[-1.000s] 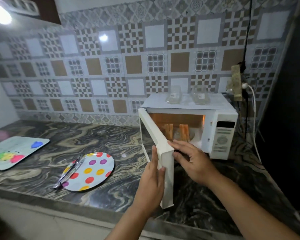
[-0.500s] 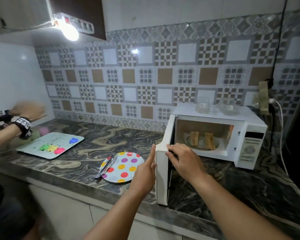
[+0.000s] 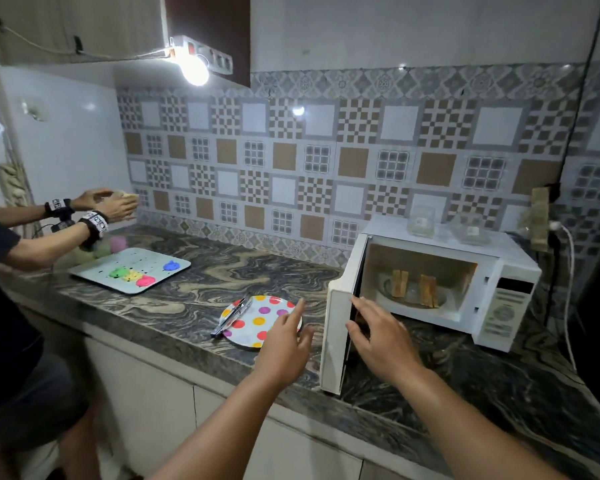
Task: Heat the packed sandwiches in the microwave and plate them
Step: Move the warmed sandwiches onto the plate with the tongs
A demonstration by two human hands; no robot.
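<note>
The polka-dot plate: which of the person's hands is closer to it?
Left. The left hand hovers over the polka-dot plate's right edge; the right hand is farther right, beyond the open microwave door.

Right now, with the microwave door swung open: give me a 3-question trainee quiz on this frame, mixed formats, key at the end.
1. True or false: the sandwiches are already on the polka-dot plate.
2. Multiple choice: where do the tongs lie? A) on top of the microwave B) across the left rim of the polka-dot plate C) in the left hand
3. Fill in: the right hand is at the inner side of the open microwave ____.

Key: 1 false, they stand upright on the turntable inside the microwave. 2 B. 3 door.
</note>
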